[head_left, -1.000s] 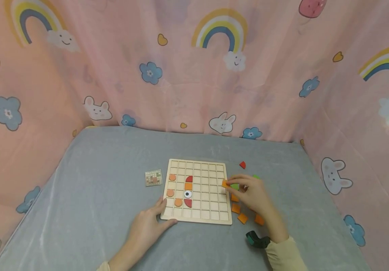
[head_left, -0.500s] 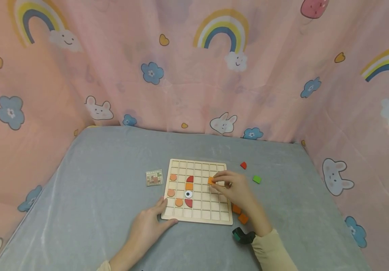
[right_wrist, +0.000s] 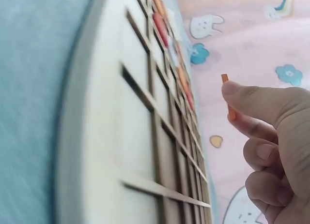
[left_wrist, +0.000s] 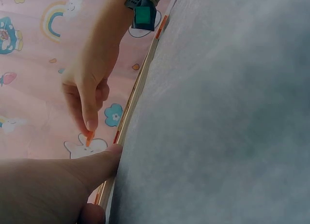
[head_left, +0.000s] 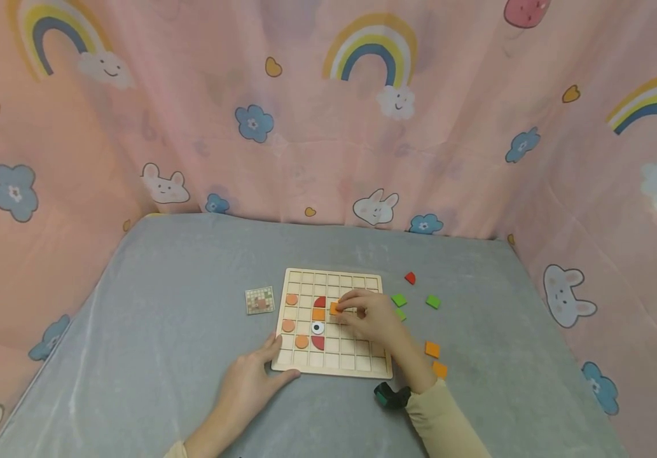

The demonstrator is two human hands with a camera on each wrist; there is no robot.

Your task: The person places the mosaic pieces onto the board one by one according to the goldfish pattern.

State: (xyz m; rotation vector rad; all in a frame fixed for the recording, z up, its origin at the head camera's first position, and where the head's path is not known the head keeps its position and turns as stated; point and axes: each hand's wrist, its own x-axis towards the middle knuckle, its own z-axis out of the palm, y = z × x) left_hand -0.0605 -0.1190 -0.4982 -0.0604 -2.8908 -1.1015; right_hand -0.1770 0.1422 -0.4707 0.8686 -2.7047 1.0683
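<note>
In the head view, a wooden grid board (head_left: 346, 361) lies on the grey cloth. My left hand (head_left: 247, 378) grips its near left corner, thumb on the front edge and fingers along the left edge. Over the middle cells, my right hand (head_left: 369, 317) pinches an orange square tile (head_left: 334, 308) between thumb and finger. The right wrist view shows that tile (right_wrist: 232, 111) edge-on, raised off the board. Just left of it, one column holds a red quarter-round tile (head_left: 319, 302), an orange square (head_left: 318, 315), an eye tile (head_left: 317, 327) and another red quarter-round (head_left: 318, 343).
Several orange round tiles (head_left: 291, 299) sit in the board's left cells. A small pattern card (head_left: 259, 300) lies beyond the left edge. To the right are green square tiles (head_left: 433, 302), orange squares (head_left: 432, 349) and a red quarter-round piece (head_left: 410, 278). A pink printed curtain (head_left: 328, 159) surrounds the table.
My right hand has carried the orange square tile left from the board's right edge to beside the column of tiles. The left hand has stayed at the board's corner.
</note>
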